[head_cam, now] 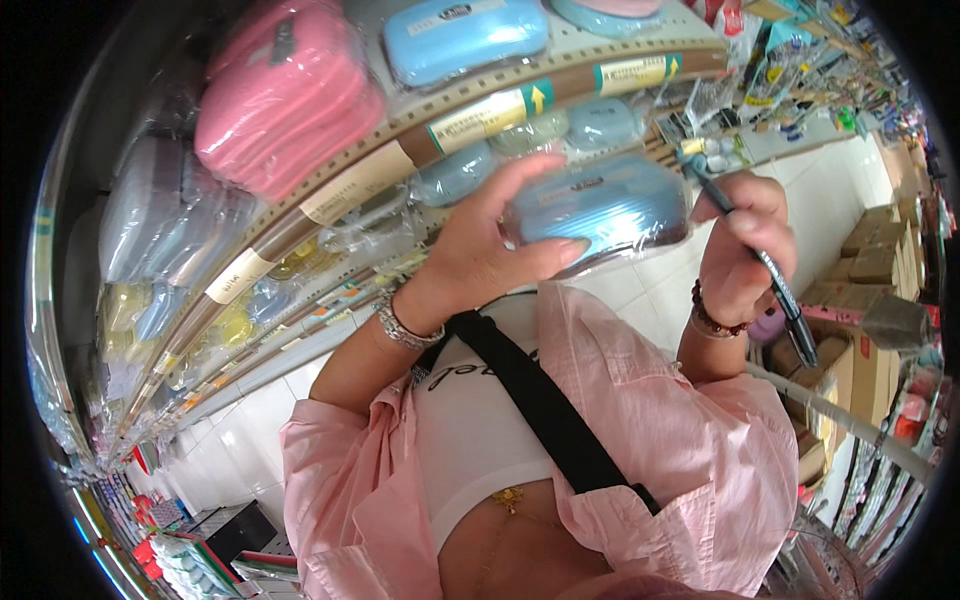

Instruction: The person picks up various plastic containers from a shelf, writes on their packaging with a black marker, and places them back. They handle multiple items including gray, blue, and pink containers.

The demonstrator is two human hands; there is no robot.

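Observation:
My left hand (480,251) grips a light-blue ribbed plastic case (600,202) in clear wrap. Its thumb lies along the near edge and its fingers pass over the far side. The case bears a small dark label and is held in front of the shelf edge. In my right hand (746,240) is a black marker pen (784,300), slanting from upper left to lower right. Fingertips of that hand are close to the right end of the case; whether they touch it I cannot tell.
A shelf rail (480,120) with price labels curves along the left. Above it are stacked pink cases (289,105) and another blue case (465,37); wrapped boxes (454,176) sit on the shelf below. Cardboard boxes (862,360) stand at right on white floor tiles (817,195).

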